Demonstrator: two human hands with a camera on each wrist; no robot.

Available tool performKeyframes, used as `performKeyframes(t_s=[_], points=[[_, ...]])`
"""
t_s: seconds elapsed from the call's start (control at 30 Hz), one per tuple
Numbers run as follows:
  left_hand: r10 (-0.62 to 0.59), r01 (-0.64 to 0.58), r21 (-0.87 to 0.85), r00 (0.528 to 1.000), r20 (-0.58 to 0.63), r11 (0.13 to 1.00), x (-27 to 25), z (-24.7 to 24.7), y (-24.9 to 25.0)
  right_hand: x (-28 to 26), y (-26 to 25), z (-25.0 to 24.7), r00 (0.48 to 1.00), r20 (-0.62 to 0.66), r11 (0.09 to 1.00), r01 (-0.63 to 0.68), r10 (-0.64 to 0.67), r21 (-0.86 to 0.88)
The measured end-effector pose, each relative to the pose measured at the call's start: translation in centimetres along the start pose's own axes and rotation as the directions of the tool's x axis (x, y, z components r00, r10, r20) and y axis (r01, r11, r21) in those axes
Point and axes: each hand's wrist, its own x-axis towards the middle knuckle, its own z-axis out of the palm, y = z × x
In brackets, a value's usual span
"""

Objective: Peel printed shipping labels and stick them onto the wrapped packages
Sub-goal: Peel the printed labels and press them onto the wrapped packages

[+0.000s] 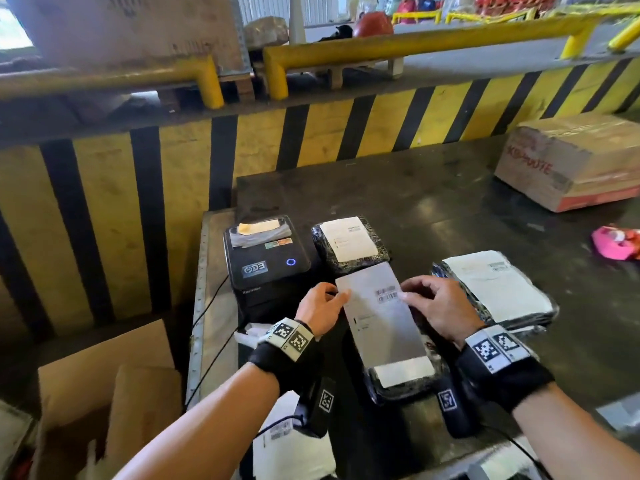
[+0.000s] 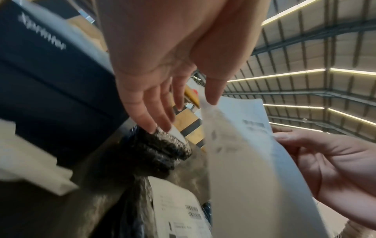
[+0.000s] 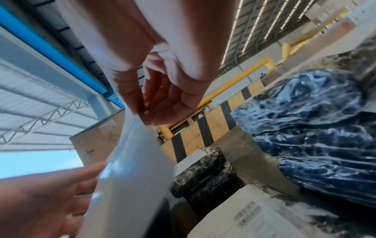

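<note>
From the head camera I see the shipping label (image 1: 375, 313) held by its far end between my two hands, its long axis running away from me, tilted a little left at the top. My left hand (image 1: 320, 308) pinches the far left corner and my right hand (image 1: 438, 308) pinches the right edge beside the barcode. The near end lies over the wrapped package (image 1: 405, 379) directly below, so I judge the coming move goes straight down onto it.

On the left wrist camera my thumb (image 2: 211, 91) touches the label's top corner, while the other fingers (image 2: 154, 112) spread fairly straight behind the sheet; the picture is blurred.

On the right wrist camera, thumb and curled fingers (image 3: 162, 103) close narrowly on the label's upper edge, and the sheet hangs down toward the package.
</note>
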Motion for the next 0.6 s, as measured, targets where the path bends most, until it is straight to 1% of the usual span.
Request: performKeyframes(t_s=[0.1, 0.2, 0.33, 0.47, 0.53, 0.6], points=[[0.004, 0.002, -0.091, 0.998, 0.070, 0.996, 0.4, 2.3, 0.5, 1.3, 1.7, -1.8, 0.999, 0.028, 0.999, -0.040, 0.039, 0.035], [0.011, -0.001, -0.152, 0.998, 0.067, 0.988, 0.9, 3.8, 0.7, 2.5, 3.5, -2.4, 0.996, 0.054, 0.997, -0.069, 0.067, 0.037], [-0.028, 0.028, -0.127, 1.000, 0.001, 0.991, 1.8, 5.1, -0.1, 3.9, 5.8, -1.9, 0.994, 0.077, 0.997, -0.073, 0.073, -0.001], [-0.104, 0.098, -0.095, 0.993, -0.059, 0.991, 1.9, 6.1, -1.9, 4.0, 7.0, -0.4, 0.987, 0.147, 0.996, -0.053, 0.064, -0.078], [-0.135, 0.130, -0.067, 0.987, -0.083, 0.989, 1.9, 6.4, -2.4, 3.8, 7.9, 0.2, 0.983, 0.170, 0.994, -0.054, 0.070, -0.096], [-0.142, 0.141, -0.014, 0.985, -0.094, 0.990, 1.8, 6.6, -2.5, 3.7, 8.6, 0.5, 0.979, 0.186, 0.993, -0.069, 0.087, -0.099]])
